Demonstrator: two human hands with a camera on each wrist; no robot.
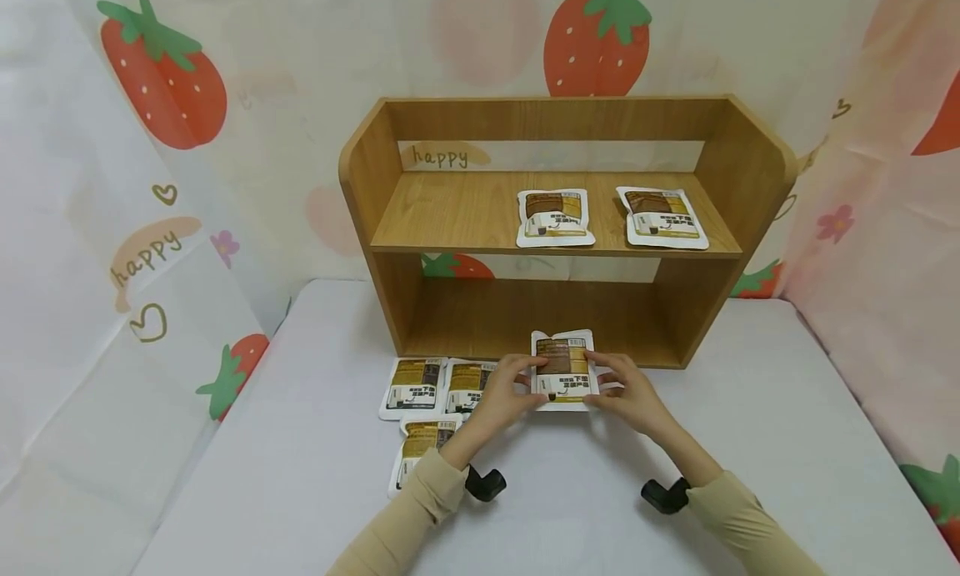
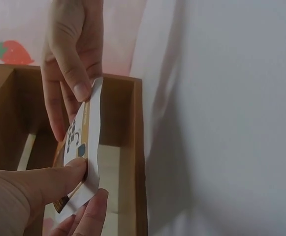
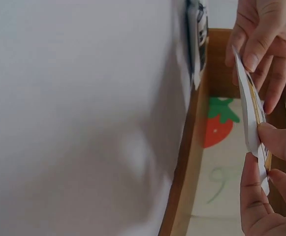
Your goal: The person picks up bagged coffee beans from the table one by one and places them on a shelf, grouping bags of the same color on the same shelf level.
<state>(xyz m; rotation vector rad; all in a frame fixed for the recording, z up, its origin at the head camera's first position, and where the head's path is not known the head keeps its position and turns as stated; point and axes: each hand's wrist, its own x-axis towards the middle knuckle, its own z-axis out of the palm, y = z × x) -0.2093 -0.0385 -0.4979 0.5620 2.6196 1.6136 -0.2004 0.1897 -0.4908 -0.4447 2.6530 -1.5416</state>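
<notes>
Between my two hands is a flat white food packet [image 1: 564,368] with a brown and yellow label. My left hand [image 1: 512,386] pinches its left edge, thumb on the printed face and fingers behind. On the opposite edge my right hand [image 1: 624,393] pinches it the same way. The packet is held up off the table, in front of the lower compartment of a wooden shelf [image 1: 480,309]. In the left wrist view the packet [image 2: 94,132] appears nearly edge-on, as does the packet [image 3: 251,108] in the right wrist view.
On the upper shelf lie two similar packets, a middle packet [image 1: 555,218] and a right packet [image 1: 662,217]. Left of my hands, more packets rest on the white table [image 1: 315,443]: one at the left [image 1: 413,386], one beside it [image 1: 467,383], and one nearer [image 1: 423,444], partly behind my left arm.
</notes>
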